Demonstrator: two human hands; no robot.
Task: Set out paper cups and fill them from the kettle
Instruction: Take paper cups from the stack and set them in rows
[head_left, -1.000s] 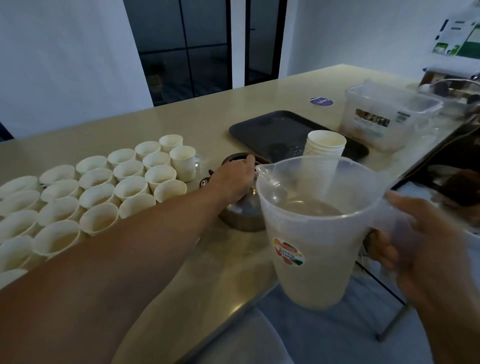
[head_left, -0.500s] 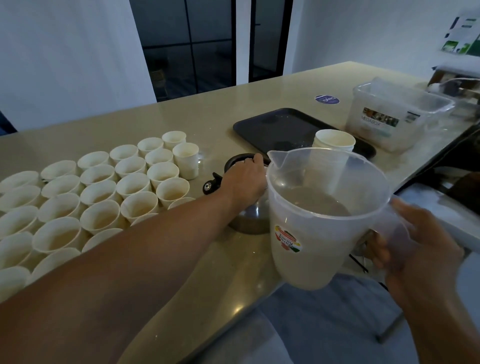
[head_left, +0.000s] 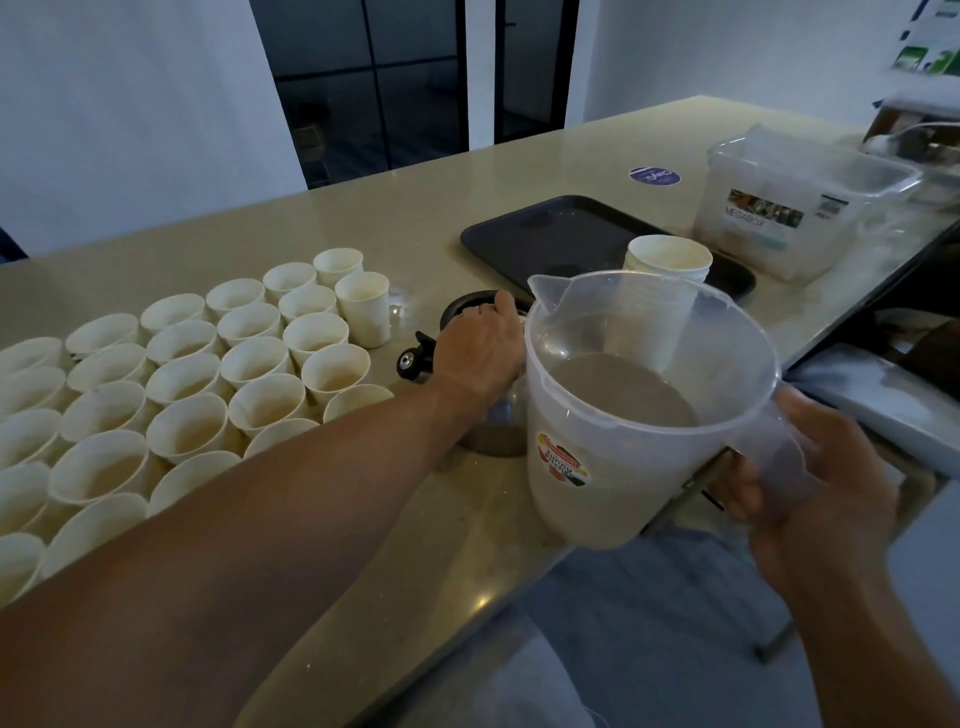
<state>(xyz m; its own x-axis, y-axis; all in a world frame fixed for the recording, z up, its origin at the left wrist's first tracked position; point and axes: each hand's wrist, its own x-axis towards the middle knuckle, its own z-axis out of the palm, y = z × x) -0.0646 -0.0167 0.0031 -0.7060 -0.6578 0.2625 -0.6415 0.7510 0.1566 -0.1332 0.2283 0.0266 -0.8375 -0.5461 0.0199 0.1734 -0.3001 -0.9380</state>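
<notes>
Kettle (head_left: 488, 415), on the counter (head_left: 597, 145) beside the set-out paper cups (head_left: 208, 374), left hand (head_left: 480, 345) gripping its lid; jug (head_left: 639, 410), half full, right hand (head_left: 810, 478) clamped on its handle: risk of spilling if tipped before the lid clears.

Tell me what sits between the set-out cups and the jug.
In the head view, the kettle, with the left hand on its lid, sits between cups and jug.

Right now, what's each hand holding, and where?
Right hand grips the plastic jug by its handle. Left hand holds the kettle at its top.
</notes>
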